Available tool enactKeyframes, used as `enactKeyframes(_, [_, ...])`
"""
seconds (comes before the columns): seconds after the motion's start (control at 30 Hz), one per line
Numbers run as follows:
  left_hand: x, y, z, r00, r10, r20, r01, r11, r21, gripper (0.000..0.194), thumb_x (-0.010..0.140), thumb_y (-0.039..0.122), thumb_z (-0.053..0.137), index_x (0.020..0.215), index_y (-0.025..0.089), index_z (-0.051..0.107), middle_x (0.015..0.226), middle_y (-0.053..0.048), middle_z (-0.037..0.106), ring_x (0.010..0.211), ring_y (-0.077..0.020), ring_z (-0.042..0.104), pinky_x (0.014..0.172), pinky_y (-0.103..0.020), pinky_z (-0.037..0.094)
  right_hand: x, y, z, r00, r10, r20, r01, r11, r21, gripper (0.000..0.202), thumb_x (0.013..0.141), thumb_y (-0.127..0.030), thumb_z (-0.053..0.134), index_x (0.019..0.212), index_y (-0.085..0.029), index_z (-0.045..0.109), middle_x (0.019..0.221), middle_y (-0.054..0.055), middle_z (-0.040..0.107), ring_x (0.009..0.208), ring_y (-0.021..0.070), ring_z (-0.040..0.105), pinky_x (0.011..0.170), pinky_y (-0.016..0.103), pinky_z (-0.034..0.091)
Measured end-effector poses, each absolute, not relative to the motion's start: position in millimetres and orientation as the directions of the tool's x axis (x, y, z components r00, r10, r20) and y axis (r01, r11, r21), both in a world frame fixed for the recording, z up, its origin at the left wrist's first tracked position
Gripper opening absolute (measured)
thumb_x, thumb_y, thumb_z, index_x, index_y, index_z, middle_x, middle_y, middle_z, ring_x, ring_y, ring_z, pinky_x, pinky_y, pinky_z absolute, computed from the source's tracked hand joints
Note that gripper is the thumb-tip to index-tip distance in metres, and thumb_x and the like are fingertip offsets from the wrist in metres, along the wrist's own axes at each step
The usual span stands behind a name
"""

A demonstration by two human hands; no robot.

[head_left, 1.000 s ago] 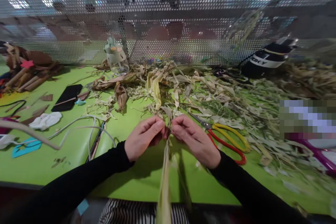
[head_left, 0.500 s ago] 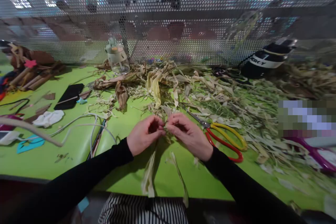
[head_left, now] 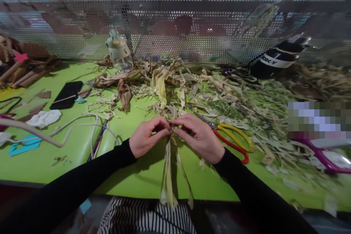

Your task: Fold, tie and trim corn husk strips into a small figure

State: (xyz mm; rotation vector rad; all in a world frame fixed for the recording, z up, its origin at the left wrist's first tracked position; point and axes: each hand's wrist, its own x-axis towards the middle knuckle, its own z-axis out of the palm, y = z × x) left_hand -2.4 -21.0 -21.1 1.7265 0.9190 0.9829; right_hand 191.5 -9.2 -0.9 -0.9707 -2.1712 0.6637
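Two-handed pinch, fingertips nearly meeting

Left hand: thumb and fingers pinching long, pale-green leafy strips at top. Right hand: bent inward, fingertips closed at same spot. Strips run to near edge of flat green worktop. Red-and-yellow-handled metal scissors: beside right hand.

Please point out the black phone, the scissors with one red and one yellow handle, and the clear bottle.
black phone [head_left: 67, 93]: head view, on its dark face.
scissors [head_left: 232, 145]: head view, on the red handle.
clear bottle [head_left: 119, 52]: head view, on its pale upper band.
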Motion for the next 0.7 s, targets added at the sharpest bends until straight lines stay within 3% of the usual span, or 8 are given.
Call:
enactKeyframes(0.17, [1.6, -20.2, -23.9, 0.374, 0.917, 0.141, 0.060, -0.175, 0.983, 0.020, 0.080, 0.033, 0.060, 0.083, 0.014, 0.055, 0.072, 0.000, 0.058, 0.063, -0.0085, 0.053, 0.061, -0.022, 0.045, 192.0, -9.3, -2.6, -0.499, 0.779, 0.381, 0.498, 0.617, -0.609, 0.010, 0.085, -0.024, 0.056, 0.083, -0.020, 0.065, 0.078, 0.004, 0.062, 0.072, 0.0162, 0.056, 0.063, 0.030, 0.045])
enactKeyframes(0.3, [2.5, -15.3, -24.2, 0.350, 0.936, -0.039, -0.130, 0.090, 0.987, 0.023, 0.072, 0.027, 0.068, 0.076, 0.014, 0.051, 0.073, 0.000, 0.060, 0.063, -0.0076, 0.055, 0.062, -0.022, 0.047, 194.4, -10.6, -0.7, -0.528, 0.726, 0.440, 0.448, 0.678, -0.582, 0.008, 0.083, -0.022, 0.058, 0.082, -0.021, 0.066, 0.083, 0.004, 0.062, 0.077, 0.0166, 0.057, 0.065, 0.030, 0.048])
enactKeyframes(0.37, [1.8, -14.1, -23.5, 0.359, 0.930, -0.082, -0.153, 0.145, 0.978, 0.022, 0.071, 0.025, 0.069, 0.075, 0.014, 0.050, 0.076, -0.001, 0.061, 0.064, -0.0077, 0.056, 0.063, -0.023, 0.047, 195.0, -11.2, 0.8, -0.561, 0.700, 0.442, 0.420, 0.701, -0.577, 0.008, 0.082, -0.022, 0.059, 0.080, -0.022, 0.066, 0.089, 0.005, 0.062, 0.083, 0.0180, 0.058, 0.071, 0.033, 0.049])
enactKeyframes(0.43, [1.1, -15.2, -21.8, 0.371, 0.928, -0.025, -0.107, 0.069, 0.992, 0.018, 0.073, 0.022, 0.066, 0.078, 0.014, 0.050, 0.079, 0.000, 0.060, 0.067, -0.0084, 0.057, 0.067, -0.025, 0.048, 194.3, -12.0, 1.8, -0.576, 0.695, 0.431, 0.399, 0.699, -0.594, 0.008, 0.082, -0.021, 0.059, 0.080, -0.022, 0.066, 0.099, 0.006, 0.063, 0.093, 0.0199, 0.058, 0.079, 0.037, 0.049])
enactKeyframes(0.53, [1.0, -20.0, -19.0, 0.384, 0.897, 0.218, 0.110, -0.279, 0.954, 0.011, 0.078, 0.018, 0.058, 0.087, 0.016, 0.052, 0.084, -0.002, 0.059, 0.078, -0.0112, 0.057, 0.076, -0.027, 0.047, 191.0, -13.3, 0.7, -0.522, 0.751, 0.404, 0.419, 0.638, -0.646, 0.013, 0.087, -0.020, 0.051, 0.089, -0.021, 0.063, 0.100, 0.007, 0.065, 0.093, 0.0199, 0.060, 0.081, 0.037, 0.048])
enactKeyframes(0.6, [1.4, -23.8, -18.7, 0.394, 0.844, 0.363, 0.293, -0.490, 0.821, 0.009, 0.081, 0.016, 0.054, 0.090, 0.017, 0.053, 0.084, -0.002, 0.060, 0.079, -0.0119, 0.057, 0.075, -0.026, 0.046, 188.1, -14.0, -1.5, -0.464, 0.807, 0.366, 0.465, 0.573, -0.675, 0.016, 0.089, -0.020, 0.047, 0.095, -0.019, 0.061, 0.092, 0.006, 0.066, 0.082, 0.0182, 0.061, 0.074, 0.033, 0.050])
enactKeyframes(0.7, [1.7, -27.5, -21.8, 0.416, 0.758, 0.503, 0.476, -0.652, 0.590, 0.009, 0.084, 0.014, 0.048, 0.091, 0.018, 0.053, 0.082, -0.001, 0.060, 0.072, -0.0106, 0.056, 0.067, -0.023, 0.046, 184.3, -14.3, -4.5, -0.445, 0.819, 0.362, 0.497, 0.562, -0.661, 0.015, 0.089, -0.021, 0.048, 0.096, -0.019, 0.062, 0.088, 0.006, 0.066, 0.078, 0.0176, 0.060, 0.070, 0.032, 0.050])
